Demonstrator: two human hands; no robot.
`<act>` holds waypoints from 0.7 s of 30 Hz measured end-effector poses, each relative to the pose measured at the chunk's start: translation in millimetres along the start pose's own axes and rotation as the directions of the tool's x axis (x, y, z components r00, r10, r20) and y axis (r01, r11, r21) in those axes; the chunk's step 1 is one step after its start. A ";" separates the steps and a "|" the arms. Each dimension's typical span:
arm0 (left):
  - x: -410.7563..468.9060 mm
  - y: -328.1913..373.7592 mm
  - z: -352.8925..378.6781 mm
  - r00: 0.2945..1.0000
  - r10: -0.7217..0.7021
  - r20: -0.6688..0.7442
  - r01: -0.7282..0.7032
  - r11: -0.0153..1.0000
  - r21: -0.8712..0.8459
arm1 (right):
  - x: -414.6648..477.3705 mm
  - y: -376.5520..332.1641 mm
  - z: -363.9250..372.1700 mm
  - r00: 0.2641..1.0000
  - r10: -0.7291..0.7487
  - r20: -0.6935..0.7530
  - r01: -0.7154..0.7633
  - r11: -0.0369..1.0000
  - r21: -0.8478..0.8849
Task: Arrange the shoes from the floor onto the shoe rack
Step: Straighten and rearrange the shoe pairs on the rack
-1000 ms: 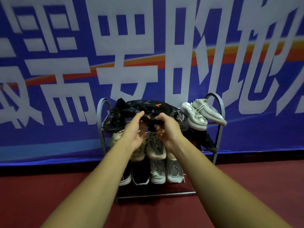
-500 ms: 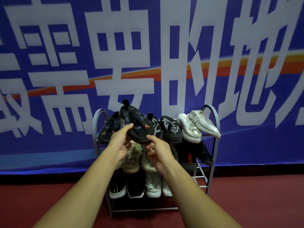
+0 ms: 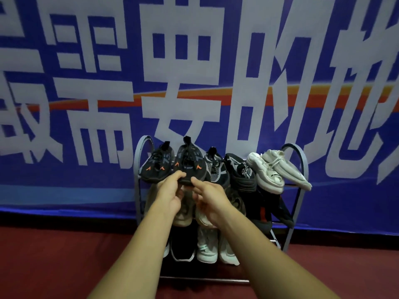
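Blue banner (image 3: pixel 86 100) backs the rack (image 3: pixel 194 279). I see the black shoe (image 3: pixel 190 162) on the top shelf, second from left. My left hand (image 3: pixel 170 197) and right hand (image 3: pixel 212 203) pinch its toe with curled fingers.

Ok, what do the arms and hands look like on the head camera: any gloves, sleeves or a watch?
Both are bare. The left hand and right hand wear no gloves, and no rings show. The left forearm and right forearm show no sleeve, watch or band down to the frame's edge.
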State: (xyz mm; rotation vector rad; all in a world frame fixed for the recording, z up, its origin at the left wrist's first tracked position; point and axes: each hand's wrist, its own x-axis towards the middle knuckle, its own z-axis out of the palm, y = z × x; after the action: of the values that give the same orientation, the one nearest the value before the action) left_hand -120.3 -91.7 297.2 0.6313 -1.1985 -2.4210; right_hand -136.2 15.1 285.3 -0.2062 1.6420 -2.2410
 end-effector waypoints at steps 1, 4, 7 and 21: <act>3.0 0.6 -1.1 1.000 -0.010 -0.005 0.010 1.000 -0.008 | 2.7 0.2 4.2 1.000 0.011 -0.011 -0.011 1.000 -0.010; 6.5 -2.7 -8.8 0.997 -0.074 0.020 0.074 0.997 -0.002 | 11.1 0.3 15.7 0.995 0.060 -0.083 -0.063 0.997 -0.038; 18.9 -17.4 -20.2 0.993 -0.107 0.057 0.104 0.993 0.055 | 21.7 9.5 16.3 0.994 0.055 -0.091 -0.061 0.996 -0.064; 17.3 -48.1 5.0 0.997 -0.039 -0.069 0.043 0.997 0.061 | -2.9 -10.6 -87.6 0.990 0.038 -0.134 -0.060 0.985 -0.163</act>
State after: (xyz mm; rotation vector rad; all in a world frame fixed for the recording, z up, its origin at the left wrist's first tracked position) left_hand -143.4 -69.6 256.9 0.7571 -1.2487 -2.3832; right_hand -163.7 97.2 267.9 -0.0608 1.8842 -2.1207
